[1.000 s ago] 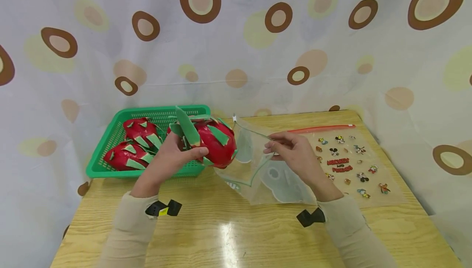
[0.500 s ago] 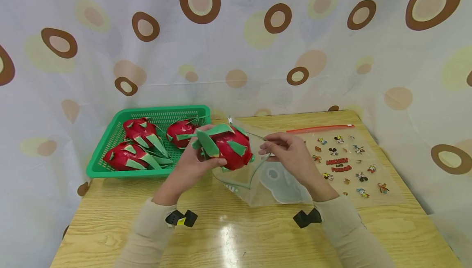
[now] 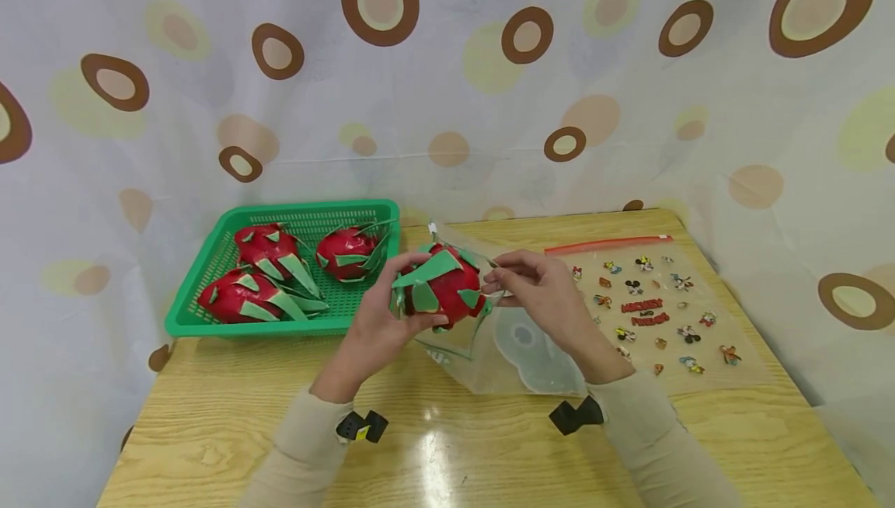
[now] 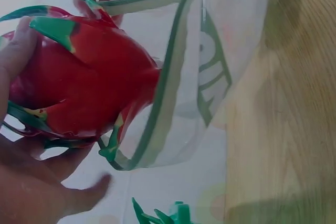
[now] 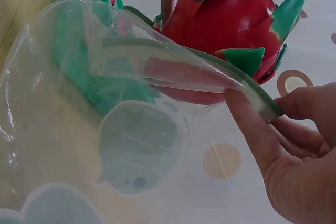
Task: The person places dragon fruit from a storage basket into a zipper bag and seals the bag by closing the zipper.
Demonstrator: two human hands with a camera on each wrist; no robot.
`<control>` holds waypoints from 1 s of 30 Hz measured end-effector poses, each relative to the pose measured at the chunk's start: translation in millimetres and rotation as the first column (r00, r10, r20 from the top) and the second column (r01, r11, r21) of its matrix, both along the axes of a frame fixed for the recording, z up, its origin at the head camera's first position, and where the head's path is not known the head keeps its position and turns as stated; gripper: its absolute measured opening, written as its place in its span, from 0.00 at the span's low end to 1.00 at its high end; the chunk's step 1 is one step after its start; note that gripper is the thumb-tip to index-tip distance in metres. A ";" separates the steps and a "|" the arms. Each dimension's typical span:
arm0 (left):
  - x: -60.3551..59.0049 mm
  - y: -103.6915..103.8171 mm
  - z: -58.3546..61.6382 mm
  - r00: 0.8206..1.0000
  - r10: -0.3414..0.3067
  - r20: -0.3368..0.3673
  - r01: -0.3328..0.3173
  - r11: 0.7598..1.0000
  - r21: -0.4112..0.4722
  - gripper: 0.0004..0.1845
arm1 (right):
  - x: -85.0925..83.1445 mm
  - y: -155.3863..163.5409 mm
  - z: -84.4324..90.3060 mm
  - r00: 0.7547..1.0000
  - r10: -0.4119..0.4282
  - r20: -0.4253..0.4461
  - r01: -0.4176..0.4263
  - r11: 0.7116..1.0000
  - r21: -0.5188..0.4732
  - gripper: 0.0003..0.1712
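Left hand (image 3: pixel 384 321) grips one dragon fruit (image 3: pixel 456 298), end inside gaping mouth of green-rimmed bag (image 3: pixel 538 349); right hand (image 3: pixel 541 290) pinches rim. Three more fruits (image 3: pixel 238 300) in basket (image 3: pixel 259 330). Second bag (image 3: pixel 646 341) flat near table's right edge (image 3: pixel 839 452).

My left sleeve (image 3: pixel 301 440) and right sleeve (image 3: pixel 660 434) are plain cream-beige, softly creased along the forearms and ending at the wrists, where my left hand (image 3: pixel 375 329) and right hand (image 3: pixel 551 306) show bare. At each cuff I wear a small black, angular device: the left device (image 3: pixel 375 424) and right device (image 3: pixel 563 418) both narrow at the middle (rather like bow ties), and the left bears a yellow patch (image 3: pixel 362 433).
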State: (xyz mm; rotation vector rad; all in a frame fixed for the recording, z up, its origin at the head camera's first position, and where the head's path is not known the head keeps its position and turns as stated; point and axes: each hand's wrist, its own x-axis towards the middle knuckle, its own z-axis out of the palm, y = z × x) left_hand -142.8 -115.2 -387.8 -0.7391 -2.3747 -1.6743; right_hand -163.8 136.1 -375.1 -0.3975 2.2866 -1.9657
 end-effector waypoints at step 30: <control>-3.3 2.1 -17.0 0.988 0.151 0.029 -0.141 0.967 -0.213 0.37 | 3.6 -7.2 -4.7 1.000 -0.009 -0.019 0.009 1.000 -0.010 0.18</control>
